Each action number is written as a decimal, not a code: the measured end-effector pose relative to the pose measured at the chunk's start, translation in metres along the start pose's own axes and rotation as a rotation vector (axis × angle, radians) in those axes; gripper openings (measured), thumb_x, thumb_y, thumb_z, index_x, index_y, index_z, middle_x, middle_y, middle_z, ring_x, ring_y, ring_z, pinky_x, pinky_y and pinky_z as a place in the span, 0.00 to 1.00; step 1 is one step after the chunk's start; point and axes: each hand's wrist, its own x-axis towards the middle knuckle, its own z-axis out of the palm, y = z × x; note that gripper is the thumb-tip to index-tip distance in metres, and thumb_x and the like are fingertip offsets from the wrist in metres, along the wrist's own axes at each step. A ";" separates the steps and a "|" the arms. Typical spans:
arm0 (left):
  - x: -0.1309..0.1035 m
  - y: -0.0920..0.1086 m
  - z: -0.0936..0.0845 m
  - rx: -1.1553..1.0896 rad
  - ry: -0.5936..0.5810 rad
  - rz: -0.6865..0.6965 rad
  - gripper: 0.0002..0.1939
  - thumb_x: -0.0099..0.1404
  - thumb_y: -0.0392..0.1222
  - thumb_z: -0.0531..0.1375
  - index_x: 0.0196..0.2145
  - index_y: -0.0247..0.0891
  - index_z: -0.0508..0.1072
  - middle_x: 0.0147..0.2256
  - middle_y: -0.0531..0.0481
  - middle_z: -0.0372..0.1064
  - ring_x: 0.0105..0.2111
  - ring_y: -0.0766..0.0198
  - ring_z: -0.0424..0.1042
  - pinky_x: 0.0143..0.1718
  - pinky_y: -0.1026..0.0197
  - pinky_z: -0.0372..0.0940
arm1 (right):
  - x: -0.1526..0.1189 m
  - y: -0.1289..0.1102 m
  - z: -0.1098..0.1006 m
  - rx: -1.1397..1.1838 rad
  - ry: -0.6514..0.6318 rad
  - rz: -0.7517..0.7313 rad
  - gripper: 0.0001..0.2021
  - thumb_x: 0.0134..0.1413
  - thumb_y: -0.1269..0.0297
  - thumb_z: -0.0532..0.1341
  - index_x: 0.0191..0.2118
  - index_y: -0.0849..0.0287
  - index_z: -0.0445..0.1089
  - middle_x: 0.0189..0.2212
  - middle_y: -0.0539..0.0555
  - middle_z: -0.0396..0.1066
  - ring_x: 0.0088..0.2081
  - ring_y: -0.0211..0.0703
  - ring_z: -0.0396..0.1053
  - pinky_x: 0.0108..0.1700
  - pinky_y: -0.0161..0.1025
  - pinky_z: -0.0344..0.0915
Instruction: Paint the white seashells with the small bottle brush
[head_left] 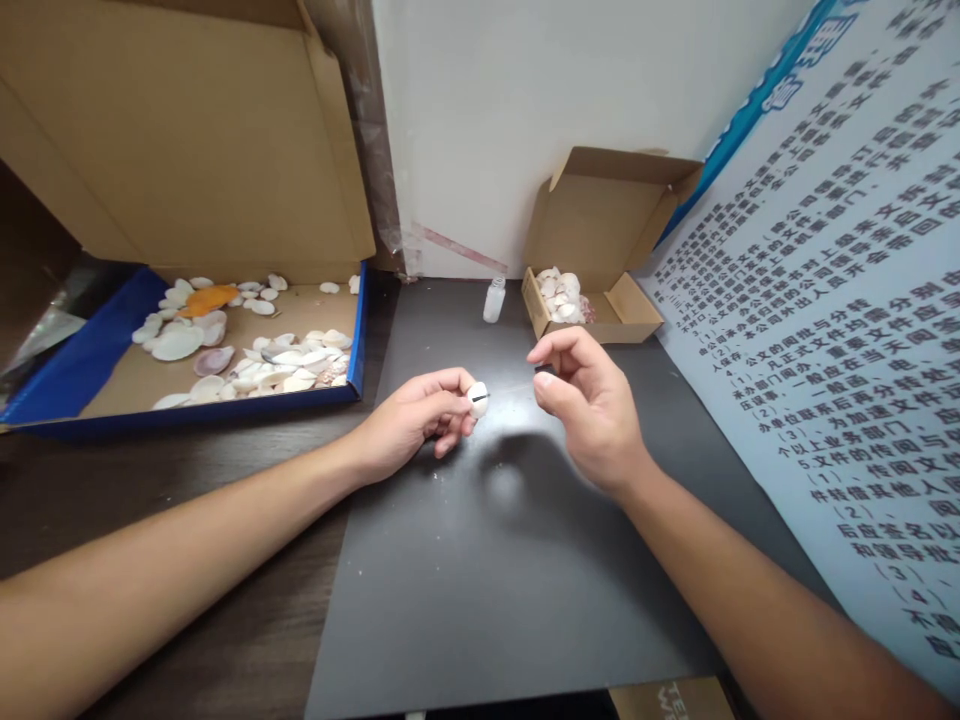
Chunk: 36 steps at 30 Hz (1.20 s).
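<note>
My left hand [427, 415] pinches a small white shell [478, 400] between thumb and fingertips, above the dark grey mat [420, 620]. A thin dark line or strip crosses the shell's face; which of the two I cannot tell. To the right, my right hand [589, 405] hovers over the mat with thumb and index finger apart, and I see nothing held in it. A small clear bottle [494, 300] with whitish contents stands upright beyond both hands, without a visible cap.
On the left lies an open blue-edged cardboard box [247, 405] with many shells and an orange piece [208, 300]. A smaller open cardboard box [637, 325] at the back right holds more shells [561, 296]. A printed sheet [825, 330] slopes along the right side.
</note>
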 end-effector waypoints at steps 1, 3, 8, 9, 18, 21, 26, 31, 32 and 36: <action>0.000 0.000 0.000 0.000 -0.005 -0.002 0.05 0.60 0.39 0.59 0.30 0.36 0.67 0.22 0.54 0.66 0.18 0.73 0.59 0.18 0.70 0.56 | -0.001 0.000 0.000 -0.020 0.009 -0.003 0.04 0.55 0.68 0.59 0.37 0.55 0.64 0.22 0.43 0.51 0.22 0.34 0.50 0.24 0.35 0.51; 0.000 0.000 -0.001 0.001 -0.011 -0.007 0.05 0.60 0.39 0.59 0.30 0.36 0.67 0.22 0.54 0.67 0.17 0.73 0.59 0.18 0.70 0.56 | -0.002 -0.002 0.001 -0.073 0.024 -0.019 0.05 0.53 0.69 0.60 0.36 0.55 0.64 0.21 0.43 0.51 0.22 0.34 0.49 0.24 0.35 0.50; 0.001 0.000 0.000 -0.001 -0.002 -0.008 0.05 0.59 0.39 0.59 0.29 0.36 0.66 0.22 0.54 0.67 0.17 0.73 0.59 0.18 0.70 0.56 | -0.002 -0.004 0.001 -0.100 0.006 -0.030 0.05 0.52 0.70 0.59 0.36 0.55 0.64 0.21 0.43 0.49 0.22 0.34 0.49 0.24 0.35 0.50; 0.001 0.000 0.000 0.000 0.000 -0.007 0.05 0.59 0.39 0.60 0.29 0.36 0.66 0.22 0.54 0.67 0.18 0.73 0.59 0.18 0.70 0.56 | -0.002 -0.004 0.001 -0.117 0.013 -0.028 0.06 0.51 0.70 0.60 0.36 0.55 0.64 0.21 0.42 0.48 0.22 0.34 0.48 0.24 0.35 0.50; 0.000 0.001 0.001 -0.004 0.011 -0.007 0.05 0.59 0.39 0.60 0.29 0.36 0.67 0.22 0.54 0.66 0.18 0.73 0.59 0.18 0.70 0.56 | -0.002 -0.003 0.002 -0.080 0.001 -0.013 0.04 0.55 0.68 0.59 0.37 0.55 0.64 0.21 0.43 0.51 0.22 0.35 0.50 0.24 0.36 0.51; 0.001 0.001 0.000 -0.012 0.004 -0.005 0.05 0.59 0.38 0.60 0.29 0.36 0.67 0.22 0.54 0.67 0.18 0.73 0.59 0.18 0.70 0.56 | -0.001 -0.002 0.001 -0.079 -0.006 -0.007 0.03 0.56 0.67 0.59 0.37 0.55 0.64 0.22 0.43 0.52 0.22 0.35 0.51 0.25 0.36 0.51; 0.001 0.000 -0.001 -0.024 -0.005 -0.004 0.05 0.60 0.38 0.60 0.30 0.35 0.68 0.23 0.54 0.67 0.17 0.73 0.59 0.18 0.70 0.55 | -0.001 -0.002 0.001 -0.067 -0.011 -0.016 0.04 0.55 0.68 0.59 0.38 0.54 0.64 0.22 0.44 0.52 0.23 0.36 0.51 0.25 0.36 0.52; 0.000 0.002 0.000 -0.040 0.006 -0.007 0.05 0.60 0.38 0.60 0.30 0.35 0.67 0.24 0.53 0.68 0.16 0.74 0.59 0.18 0.70 0.55 | -0.002 -0.002 0.002 -0.088 0.027 -0.015 0.08 0.53 0.69 0.59 0.39 0.54 0.63 0.23 0.44 0.51 0.23 0.36 0.50 0.25 0.36 0.52; 0.001 0.002 0.001 -0.045 0.009 -0.007 0.05 0.60 0.38 0.60 0.30 0.35 0.66 0.23 0.53 0.68 0.16 0.74 0.59 0.18 0.70 0.55 | -0.002 -0.002 0.002 -0.072 0.020 -0.018 0.07 0.53 0.69 0.59 0.39 0.54 0.63 0.23 0.44 0.51 0.23 0.36 0.51 0.25 0.36 0.52; 0.001 0.003 0.001 -0.062 0.021 -0.011 0.06 0.60 0.38 0.60 0.29 0.35 0.65 0.23 0.53 0.68 0.16 0.74 0.59 0.18 0.70 0.54 | -0.003 -0.002 0.002 -0.122 0.013 -0.019 0.07 0.51 0.70 0.60 0.37 0.54 0.64 0.22 0.43 0.49 0.22 0.35 0.49 0.24 0.36 0.51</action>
